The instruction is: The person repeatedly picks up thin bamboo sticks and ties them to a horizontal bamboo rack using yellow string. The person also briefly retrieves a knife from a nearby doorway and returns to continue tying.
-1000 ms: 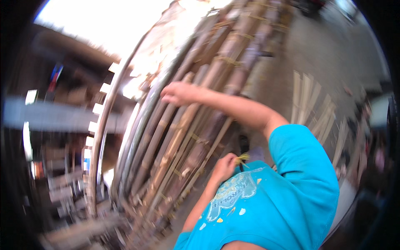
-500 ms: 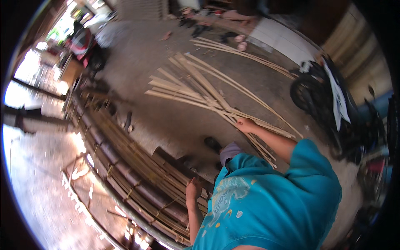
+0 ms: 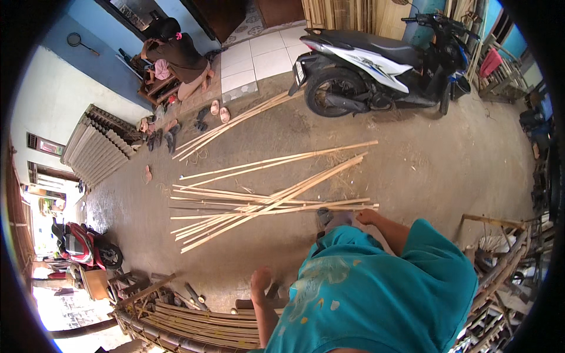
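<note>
Several long pale bamboo strips (image 3: 276, 203) lie crossed over one another on the floor ahead of me. My right hand (image 3: 368, 217) is a closed fist, seen just below the right ends of the strips. Whatever it may hold is hidden, and no strip sticks out from it. At my left side, my left hand (image 3: 261, 279) has its fingers curled in, with nothing visible in them. Beyond it, low in the view, is a bamboo bench (image 3: 194, 322) of long slats. A short dark bamboo piece (image 3: 244, 303) lies beside that hand.
A white and black motorbike (image 3: 376, 70) stands at far right, and a red one (image 3: 82, 244) at left. Another person (image 3: 182, 59) crouches by the tiled step (image 3: 259, 59). Sandals (image 3: 220, 112) lie near more strips (image 3: 235, 126). A bamboo rack (image 3: 500, 265) is on the right.
My view has swung right, so the bench has moved from the left to the bottom and the strips now lie crosswise. My right hand now appears at the strips' right ends instead of over their crossing.
</note>
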The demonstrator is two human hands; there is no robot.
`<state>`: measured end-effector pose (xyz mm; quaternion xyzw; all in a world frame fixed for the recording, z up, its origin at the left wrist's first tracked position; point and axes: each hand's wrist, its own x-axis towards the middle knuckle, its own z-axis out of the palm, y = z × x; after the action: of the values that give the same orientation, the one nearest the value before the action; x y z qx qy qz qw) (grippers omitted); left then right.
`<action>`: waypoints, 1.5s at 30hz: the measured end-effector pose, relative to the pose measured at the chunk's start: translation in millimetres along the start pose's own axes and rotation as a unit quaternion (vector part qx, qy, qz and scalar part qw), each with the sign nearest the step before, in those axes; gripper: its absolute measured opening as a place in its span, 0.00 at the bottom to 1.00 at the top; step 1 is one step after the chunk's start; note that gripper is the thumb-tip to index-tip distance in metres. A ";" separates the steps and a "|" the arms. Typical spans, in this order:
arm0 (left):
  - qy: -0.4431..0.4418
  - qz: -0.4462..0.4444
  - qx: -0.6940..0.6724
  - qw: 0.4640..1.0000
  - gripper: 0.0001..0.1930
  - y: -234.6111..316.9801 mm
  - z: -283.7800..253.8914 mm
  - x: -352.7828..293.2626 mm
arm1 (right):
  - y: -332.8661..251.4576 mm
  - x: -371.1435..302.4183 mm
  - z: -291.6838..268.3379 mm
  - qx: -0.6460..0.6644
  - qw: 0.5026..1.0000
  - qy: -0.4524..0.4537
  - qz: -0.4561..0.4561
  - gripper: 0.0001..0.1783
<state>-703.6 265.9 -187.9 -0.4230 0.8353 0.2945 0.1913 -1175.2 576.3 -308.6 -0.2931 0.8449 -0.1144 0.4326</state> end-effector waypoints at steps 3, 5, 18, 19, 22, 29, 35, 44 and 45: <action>-0.011 0.040 0.064 0.997 0.16 58.5 -28.5 57.7 | 35.6 17.7 -20.5 0.045 0.998 -0.037 0.027 0.25; 0.092 0.054 -0.036 0.994 0.16 92.0 -47.8 76.0 | 36.7 40.5 -47.9 0.114 0.988 -0.059 0.084 0.21; 0.055 0.022 -0.031 0.998 0.15 73.6 -26.2 188.9 | -52.2 155.6 -139.7 0.320 0.946 0.033 0.031 0.13; -0.005 0.097 0.056 0.994 0.13 59.6 -21.7 208.5 | -63.5 159.5 -142.0 0.329 0.943 0.027 0.041 0.13; -0.159 0.146 0.085 0.973 0.10 16.3 -13.6 253.7 | -88.2 186.2 -138.7 0.350 0.936 0.006 0.032 0.14; -0.232 -0.096 -0.085 0.964 0.11 50.3 -77.2 419.6 | -68.3 288.9 -142.3 0.162 0.985 0.042 -0.029 0.18; -0.040 -0.018 -0.236 0.971 0.16 141.9 -289.8 576.9 | -153.8 347.3 -269.4 0.117 0.987 0.076 0.077 0.25; 0.047 -0.046 -0.403 0.913 0.10 153.3 -433.1 719.9 | -296.4 459.3 -395.3 0.207 0.955 0.210 -0.029 0.14; 0.027 -0.055 -0.393 0.918 0.11 145.6 -426.6 731.4 | -303.6 470.5 -411.9 0.230 0.943 0.239 -0.037 0.13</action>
<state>-1269.2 -379.1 -234.4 -0.5170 0.6329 0.5764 0.0031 -1597.1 28.4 -238.3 -0.1812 0.8625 -0.3881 0.2694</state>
